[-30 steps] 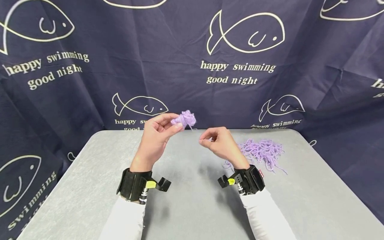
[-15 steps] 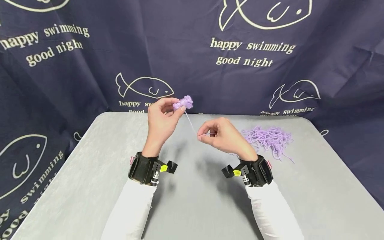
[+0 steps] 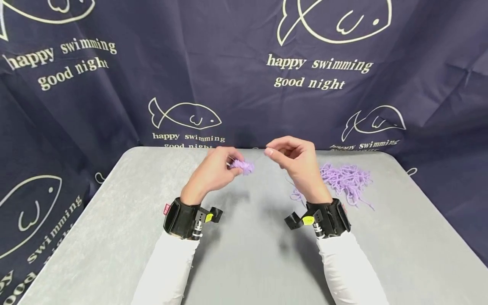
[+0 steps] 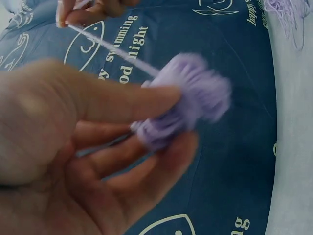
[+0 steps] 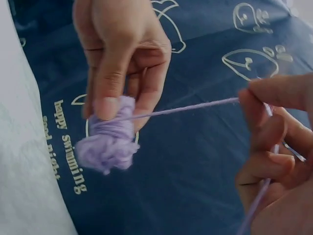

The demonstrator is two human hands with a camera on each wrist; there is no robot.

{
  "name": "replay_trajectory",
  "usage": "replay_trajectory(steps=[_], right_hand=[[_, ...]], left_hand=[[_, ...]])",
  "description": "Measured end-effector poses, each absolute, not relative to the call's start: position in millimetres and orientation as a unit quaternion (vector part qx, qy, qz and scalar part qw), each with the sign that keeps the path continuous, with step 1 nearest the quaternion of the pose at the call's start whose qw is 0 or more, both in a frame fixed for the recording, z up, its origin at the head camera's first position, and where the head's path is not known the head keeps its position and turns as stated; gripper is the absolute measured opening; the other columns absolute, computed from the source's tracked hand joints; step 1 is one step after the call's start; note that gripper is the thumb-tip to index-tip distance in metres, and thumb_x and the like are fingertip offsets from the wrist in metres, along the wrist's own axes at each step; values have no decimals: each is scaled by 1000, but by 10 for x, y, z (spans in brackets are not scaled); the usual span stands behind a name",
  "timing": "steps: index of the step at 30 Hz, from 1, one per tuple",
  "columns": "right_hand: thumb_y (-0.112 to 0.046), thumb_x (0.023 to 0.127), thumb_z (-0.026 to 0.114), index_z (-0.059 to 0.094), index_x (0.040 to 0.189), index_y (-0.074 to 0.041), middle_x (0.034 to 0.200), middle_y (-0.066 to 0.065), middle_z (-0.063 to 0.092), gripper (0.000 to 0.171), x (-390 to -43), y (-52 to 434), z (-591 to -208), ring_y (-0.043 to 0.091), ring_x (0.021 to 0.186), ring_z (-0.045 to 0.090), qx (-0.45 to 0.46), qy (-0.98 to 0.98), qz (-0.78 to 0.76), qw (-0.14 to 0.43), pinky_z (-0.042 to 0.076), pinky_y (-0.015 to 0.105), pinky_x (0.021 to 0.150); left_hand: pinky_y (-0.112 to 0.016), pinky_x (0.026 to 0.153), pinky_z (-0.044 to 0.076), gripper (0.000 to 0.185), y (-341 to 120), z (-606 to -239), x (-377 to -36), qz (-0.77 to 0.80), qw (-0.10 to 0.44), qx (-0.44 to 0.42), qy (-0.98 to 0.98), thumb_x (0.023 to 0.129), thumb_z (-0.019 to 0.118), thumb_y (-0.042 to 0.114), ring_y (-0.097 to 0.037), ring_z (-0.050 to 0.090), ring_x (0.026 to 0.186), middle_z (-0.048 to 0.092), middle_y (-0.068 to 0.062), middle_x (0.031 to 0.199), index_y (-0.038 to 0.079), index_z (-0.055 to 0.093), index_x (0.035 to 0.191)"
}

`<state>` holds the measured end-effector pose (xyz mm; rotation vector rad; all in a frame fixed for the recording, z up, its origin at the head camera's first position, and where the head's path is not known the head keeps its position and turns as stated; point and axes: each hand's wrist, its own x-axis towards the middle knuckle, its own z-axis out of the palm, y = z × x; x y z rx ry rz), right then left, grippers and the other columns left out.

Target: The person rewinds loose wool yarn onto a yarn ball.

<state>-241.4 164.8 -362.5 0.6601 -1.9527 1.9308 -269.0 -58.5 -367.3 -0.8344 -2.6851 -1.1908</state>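
Note:
My left hand [image 3: 213, 169] pinches a small purple yarn bundle [image 3: 242, 166] between thumb and fingers above the grey table [image 3: 248, 254]. The same bundle [image 4: 188, 100] fills the left wrist view and shows as a bundle [image 5: 110, 137] in the right wrist view. A single purple strand [image 5: 181, 110] runs taut from it to my right hand [image 3: 295, 159], which pinches the strand between thumb and forefinger, a little above and right of the bundle. The strand continues down through the curled right fingers [image 5: 266, 171].
A loose heap of purple yarn [image 3: 343, 180] lies on the table right of my right wrist. A dark blue cloth printed with fish and words [image 3: 244, 72] hangs behind the table. Black camera bands sit on both wrists.
My left hand has lowered the bundle toward the table. My right hand has risen and moved away from me, keeping the strand pinched.

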Motion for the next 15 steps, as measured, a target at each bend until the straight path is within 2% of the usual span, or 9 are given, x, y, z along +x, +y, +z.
replay_trajectory(steps=[3,8,11,15], right_hand=[[6,88,73,74,95,4,79,4,71,7,-2491,1673,-3680,10,55,42,210,-610,747,161,28,21,48],[13,91,64,76,89,-6,78,5,73,23,-2598,1713,-3758,8,52,45,165,-529,818,153,28,17,47],[12,92,63,77,88,-10,76,2,72,26,-2665,1740,-3832,7,50,43,136,-529,825,148,27,16,46],[5,91,70,77,90,-7,74,-1,69,14,-2743,1741,-3949,7,50,41,107,-589,788,141,27,17,46]], left_hand=[[-34,78,55,16,-581,-3688,-2678,-370,-22,-322,-871,85,76,1,-18,67,86,71,-1,91,6,74,100],[-31,80,59,17,-553,-3676,-2658,-418,-117,-415,-799,85,77,-1,-15,69,86,72,0,91,5,74,100],[-36,81,60,19,-551,-3661,-2636,-480,-150,-452,-737,85,76,-4,-19,70,87,72,-4,95,0,72,103],[-38,81,60,22,-556,-3654,-2627,-570,-153,-456,-666,85,75,-8,-22,69,87,71,-9,96,-6,69,106]])
